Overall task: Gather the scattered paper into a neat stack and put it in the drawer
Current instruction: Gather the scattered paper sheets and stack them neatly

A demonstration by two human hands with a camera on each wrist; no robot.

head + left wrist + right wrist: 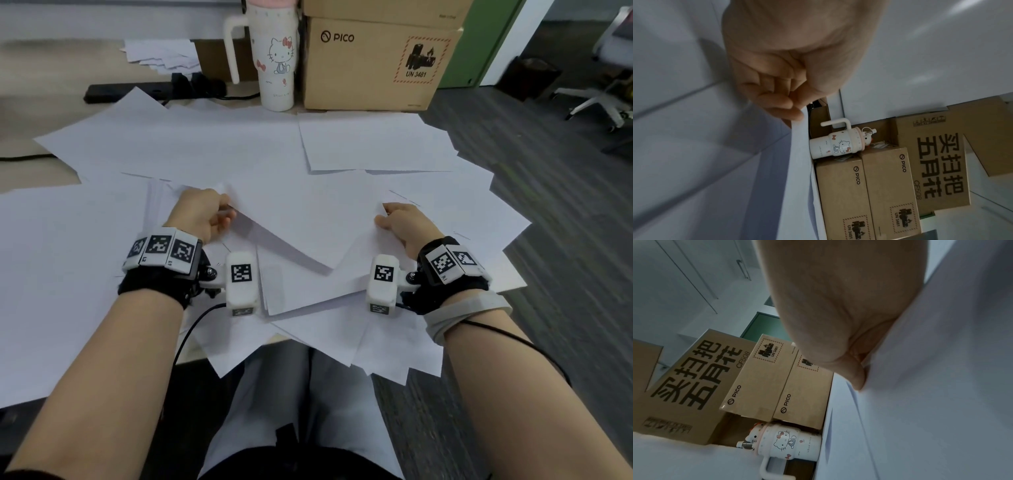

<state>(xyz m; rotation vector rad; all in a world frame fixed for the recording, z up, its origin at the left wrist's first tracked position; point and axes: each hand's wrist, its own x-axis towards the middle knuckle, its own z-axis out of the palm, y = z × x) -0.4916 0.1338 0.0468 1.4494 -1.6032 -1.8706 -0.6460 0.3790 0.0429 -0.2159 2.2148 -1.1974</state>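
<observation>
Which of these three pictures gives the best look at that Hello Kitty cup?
The left wrist view: the Hello Kitty cup shows whole there, lid, handle and cat drawing, though sideways. The head view cuts off its lid at the top edge. In the right wrist view it appears tilted, with the end of its handle cropped by the bottom edge.

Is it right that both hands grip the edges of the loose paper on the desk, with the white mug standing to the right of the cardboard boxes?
Not quite. The left hand and right hand do grip the paper, but the head view shows the mug standing left of the cardboard boxes, not right.
</observation>
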